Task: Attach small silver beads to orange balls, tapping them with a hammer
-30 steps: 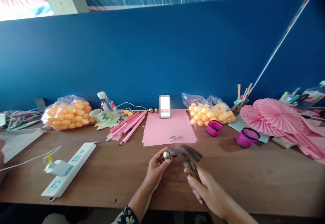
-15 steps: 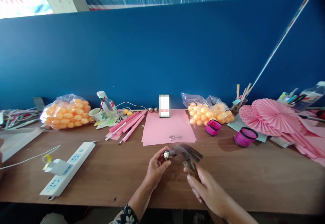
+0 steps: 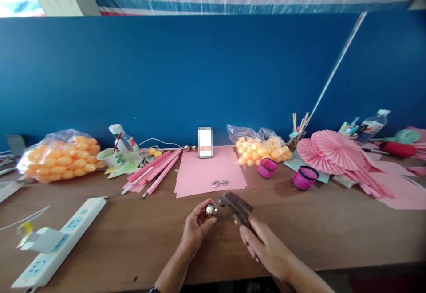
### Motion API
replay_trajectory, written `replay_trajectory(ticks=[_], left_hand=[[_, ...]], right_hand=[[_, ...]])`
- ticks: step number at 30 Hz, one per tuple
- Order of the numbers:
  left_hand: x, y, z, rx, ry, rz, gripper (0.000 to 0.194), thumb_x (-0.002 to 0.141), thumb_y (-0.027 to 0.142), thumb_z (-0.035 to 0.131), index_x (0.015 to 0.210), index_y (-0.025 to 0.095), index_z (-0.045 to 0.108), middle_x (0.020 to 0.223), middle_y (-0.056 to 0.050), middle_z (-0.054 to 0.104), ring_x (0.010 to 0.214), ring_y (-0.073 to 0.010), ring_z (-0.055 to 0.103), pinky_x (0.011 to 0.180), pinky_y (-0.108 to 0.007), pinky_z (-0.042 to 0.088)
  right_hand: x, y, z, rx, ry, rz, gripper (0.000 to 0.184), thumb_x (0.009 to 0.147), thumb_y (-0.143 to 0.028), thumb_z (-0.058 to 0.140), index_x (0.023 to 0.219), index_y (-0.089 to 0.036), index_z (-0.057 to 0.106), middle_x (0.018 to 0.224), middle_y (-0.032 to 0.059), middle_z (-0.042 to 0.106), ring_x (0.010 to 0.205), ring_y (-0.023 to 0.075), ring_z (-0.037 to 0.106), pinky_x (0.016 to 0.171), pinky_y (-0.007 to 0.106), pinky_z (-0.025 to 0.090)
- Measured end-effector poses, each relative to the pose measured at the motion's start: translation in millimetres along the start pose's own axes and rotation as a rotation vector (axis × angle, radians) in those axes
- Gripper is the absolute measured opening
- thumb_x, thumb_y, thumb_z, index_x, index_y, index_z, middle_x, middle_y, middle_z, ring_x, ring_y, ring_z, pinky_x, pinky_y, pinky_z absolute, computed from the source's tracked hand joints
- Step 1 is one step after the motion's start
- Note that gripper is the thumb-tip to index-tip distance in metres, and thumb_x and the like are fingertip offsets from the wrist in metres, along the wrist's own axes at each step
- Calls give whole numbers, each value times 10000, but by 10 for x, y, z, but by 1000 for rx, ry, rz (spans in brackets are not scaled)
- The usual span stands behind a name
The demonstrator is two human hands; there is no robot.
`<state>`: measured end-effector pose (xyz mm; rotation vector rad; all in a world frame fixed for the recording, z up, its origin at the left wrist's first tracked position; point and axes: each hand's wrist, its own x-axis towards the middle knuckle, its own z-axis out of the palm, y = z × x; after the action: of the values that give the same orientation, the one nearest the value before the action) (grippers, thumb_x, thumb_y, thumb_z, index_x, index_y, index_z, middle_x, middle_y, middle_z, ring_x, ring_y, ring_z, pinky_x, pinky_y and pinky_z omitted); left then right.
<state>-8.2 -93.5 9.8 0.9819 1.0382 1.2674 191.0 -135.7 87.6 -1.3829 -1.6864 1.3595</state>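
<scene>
Between the thumb and fingers of my left hand (image 3: 195, 228) is a shiny silver metal ball (image 3: 211, 209), held just above the table. My right hand (image 3: 262, 244) grips a claw hammer (image 3: 235, 205) by its handle. The hammer's rusty head hangs to the right of the ball with a small gap between them, its claw pointing away to the right. Beyond my hands lie pink paper sheets (image 3: 191, 177), with several small shiny metal pieces (image 3: 219, 183) on their near edge.
Bags of orange balls (image 3: 63, 158) (image 3: 261, 149) stand left and right at the back. A white power strip (image 3: 71, 235) lies at the left. Pink strips (image 3: 156, 171), magenta bands (image 3: 305, 177) and pink paper fans (image 3: 339, 151) are around. Two silver balls (image 3: 190, 148) sit by the phone (image 3: 205, 142).
The hammer head, earlier against the ball, has come away from it to the right. The view has turned rightward, so the table things appear shifted left.
</scene>
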Motion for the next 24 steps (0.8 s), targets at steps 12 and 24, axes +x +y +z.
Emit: replay_trajectory(ticks=[12,24], left_hand=[[23,-23,-40,85,1,-3,542,626,245,692,1138,177,529,1155,-82,581,1055,-216,541,972,-354,373],[18,-7,-22,83,23,0,544,607,250,702,1123,176,548,1105,-89,610,1016,-216,565,930,-334,415]], right_hand=[[-57,666,-857,-842,281,-51,239,819,-299,432,1041,-240,496,978,50,595,878,210,555,762,316,402],[-1,1046,-1246,-1041,381,-89,276,811,-326,424,1045,-224,526,1009,66,571,943,229,516,782,341,422]])
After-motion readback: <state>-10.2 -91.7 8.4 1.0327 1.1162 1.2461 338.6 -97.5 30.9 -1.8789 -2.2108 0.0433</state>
